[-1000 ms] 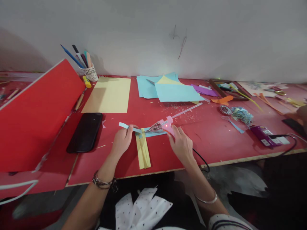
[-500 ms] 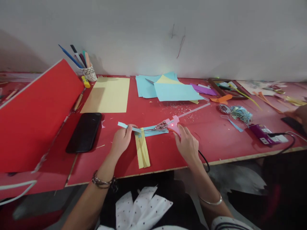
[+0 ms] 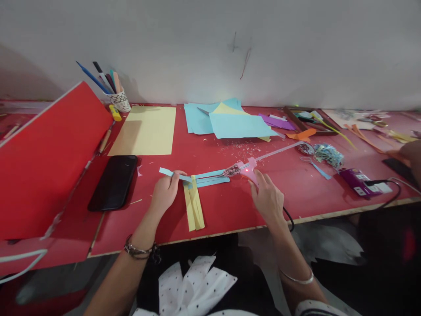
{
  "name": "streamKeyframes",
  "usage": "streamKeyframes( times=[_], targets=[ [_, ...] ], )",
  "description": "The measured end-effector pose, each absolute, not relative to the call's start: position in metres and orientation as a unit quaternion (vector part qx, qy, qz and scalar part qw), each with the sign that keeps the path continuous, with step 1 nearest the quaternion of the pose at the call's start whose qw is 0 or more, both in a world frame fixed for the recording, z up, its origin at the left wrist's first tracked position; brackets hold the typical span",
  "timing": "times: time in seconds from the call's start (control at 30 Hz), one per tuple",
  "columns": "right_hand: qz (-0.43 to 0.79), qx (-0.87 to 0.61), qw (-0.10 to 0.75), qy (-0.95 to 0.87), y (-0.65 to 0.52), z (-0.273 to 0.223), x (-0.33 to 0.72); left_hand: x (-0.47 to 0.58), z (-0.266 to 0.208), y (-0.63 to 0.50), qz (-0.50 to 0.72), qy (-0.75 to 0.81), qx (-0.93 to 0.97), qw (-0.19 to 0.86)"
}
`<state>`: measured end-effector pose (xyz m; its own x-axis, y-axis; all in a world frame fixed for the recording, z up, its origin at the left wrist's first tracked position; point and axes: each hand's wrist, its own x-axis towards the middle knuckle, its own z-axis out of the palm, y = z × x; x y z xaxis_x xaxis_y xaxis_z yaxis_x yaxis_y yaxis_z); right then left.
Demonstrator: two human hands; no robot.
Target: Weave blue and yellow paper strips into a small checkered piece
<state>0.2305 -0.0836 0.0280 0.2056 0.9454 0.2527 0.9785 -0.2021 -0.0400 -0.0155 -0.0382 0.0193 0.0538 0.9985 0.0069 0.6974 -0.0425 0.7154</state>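
Note:
My left hand [image 3: 165, 189] pinches a light blue paper strip [image 3: 167, 171] whose end sticks out to the left above the table. That strip meets several yellow paper strips [image 3: 194, 206], which hang toward the table's front edge, and flat blue strips [image 3: 210, 180] that stretch to the right. My right hand [image 3: 268, 195] is wrapped around the handle of a pink hot glue gun [image 3: 249, 170] with a lit red light. Its nozzle points left, over the right end of the blue strips. A clear glue stick [image 3: 279, 151] juts from its back.
A black phone [image 3: 113, 182] and a yellow sheet [image 3: 146, 130] lie on the left, near a pen cup [image 3: 120, 101] and a red board [image 3: 49, 162]. Blue sheets [image 3: 243, 126] lie at the back. On the right are a purple power box [image 3: 358, 182] with cords and a wooden frame [image 3: 325, 131].
My right hand has drawn the glue gun to the right, so its nozzle has left the yellow crossing and more of the blue strips shows. My left hand keeps its pinch.

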Motion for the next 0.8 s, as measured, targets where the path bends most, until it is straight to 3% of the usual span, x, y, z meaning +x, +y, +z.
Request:
streamKeyframes(
  times=[0.8],
  targets=[
    [-0.107, -0.802, 0.076, -0.583, -0.077, 0.034, 0.265, -0.016, 0.019, -0.038, 0.264, 0.635, 0.671, 0.277]
  ],
)
